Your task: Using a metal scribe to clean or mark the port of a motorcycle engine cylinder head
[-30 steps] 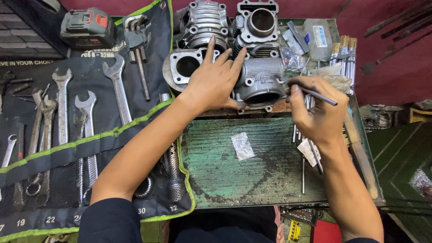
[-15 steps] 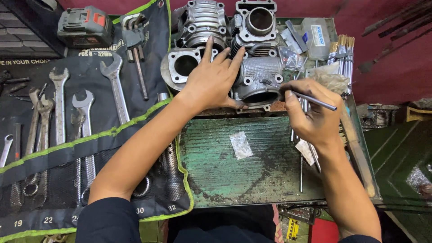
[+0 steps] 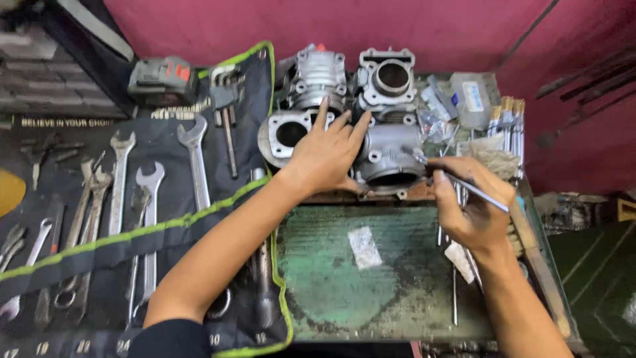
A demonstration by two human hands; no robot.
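I'm bracing the engine cylinder (image 3: 391,159) with my spread left hand (image 3: 328,156) at the tray's far edge (image 3: 344,197); my right hand (image 3: 472,199) is pinching a thin metal pick (image 3: 464,185), tip pointing up-left at it.

Soft, even light falls from above, bright enough to read most surfaces, with no hard shadows. Dull glare sits on the wrenches (image 3: 195,166) and on the grey metal cylinder (image 3: 391,156). The far left edge falls dim and murky. The right hand (image 3: 474,205) and its thin tool (image 3: 464,185) are slightly smeared by motion. Wide-angle distortion bends the edges, and the corners go soft.
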